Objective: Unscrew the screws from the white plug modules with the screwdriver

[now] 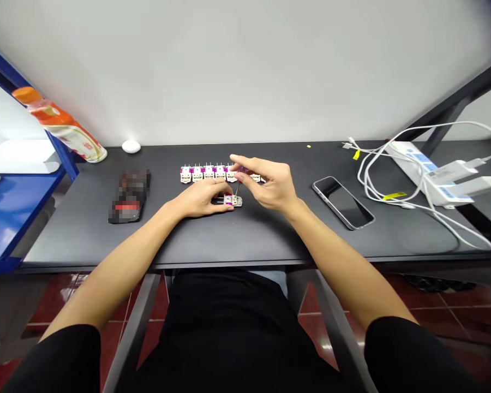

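The person's black-clad torso (229, 333) and black sleeves occupy the lower foreground, above a red tile floor (53, 300). Both bare forearms extend forward to a dark grey table (77, 240). A blue shelf unit (8, 218) stands beyond the table's left end, with a plastic bottle with an orange cap (59, 125) leaning against its upright.

On the table's right side lie a white power strip (425, 169) and looped white cables (376, 180), one carrying a yellow tag (394, 195). A black smartphone (342, 202) lies face up, angled, between the cables and the hands. On the left lie a pixel-obscured dark object (129, 195) and, farther back, a white domed object (131, 146).

Centre table: a row of white-and-magenta terminal modules (202, 173) stands side by side, its right end partly hidden behind the right hand (268, 183). A separate module (233, 201) lies just in front of the row. The left hand (198, 197) presses on this module with its fingers together, covering its left portion. The right hand pinches a purple-handled precision screwdriver (242, 170) between thumb and fingers, with the remaining fingers spread. The screwdriver's thin shaft points down to the module's top face.
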Available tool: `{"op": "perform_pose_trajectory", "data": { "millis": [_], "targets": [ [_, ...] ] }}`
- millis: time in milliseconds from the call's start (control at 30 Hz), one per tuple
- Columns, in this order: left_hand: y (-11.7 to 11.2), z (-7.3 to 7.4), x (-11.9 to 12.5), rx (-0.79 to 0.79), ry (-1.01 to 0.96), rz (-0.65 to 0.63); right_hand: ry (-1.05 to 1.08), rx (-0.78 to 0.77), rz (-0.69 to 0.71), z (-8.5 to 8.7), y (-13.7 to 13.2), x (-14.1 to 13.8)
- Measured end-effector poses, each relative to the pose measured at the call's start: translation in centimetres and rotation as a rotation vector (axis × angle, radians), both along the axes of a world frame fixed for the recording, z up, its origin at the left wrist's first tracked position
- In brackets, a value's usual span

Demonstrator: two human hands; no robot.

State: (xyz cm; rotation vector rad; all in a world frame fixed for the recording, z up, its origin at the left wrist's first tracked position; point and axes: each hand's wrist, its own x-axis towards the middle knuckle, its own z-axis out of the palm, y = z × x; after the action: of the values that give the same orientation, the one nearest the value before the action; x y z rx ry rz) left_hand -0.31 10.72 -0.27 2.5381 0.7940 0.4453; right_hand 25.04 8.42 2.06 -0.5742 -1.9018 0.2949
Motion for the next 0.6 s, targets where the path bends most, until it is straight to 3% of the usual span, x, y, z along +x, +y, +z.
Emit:
{"op": "perform_pose_trajectory", "data": {
  "millis": [167, 333, 433, 600],
  "targets": [
    [-0.13, 0.23, 0.06, -0.016, 0.005, 0.017, -0.100, -0.110, 0.047, 0.17, -0.14, 0.58],
    [-0.16, 0.18, 0.10, -0.024, -0.008, 0.012, -0.045, 0.037, -0.028, -0.08, 0.59, 0.45],
    [-0.08, 0.13, 0.08, -0.023, -0.002, 0.012, -0.027, 0.064, 0.004, -0.09, 0.57, 0.39],
    [-0.01, 0.04, 0.02, -0.021, 0.019, 0.019, -0.073, -0.088, 0.120, 0.18, -0.22, 0.47]
  ]
}}
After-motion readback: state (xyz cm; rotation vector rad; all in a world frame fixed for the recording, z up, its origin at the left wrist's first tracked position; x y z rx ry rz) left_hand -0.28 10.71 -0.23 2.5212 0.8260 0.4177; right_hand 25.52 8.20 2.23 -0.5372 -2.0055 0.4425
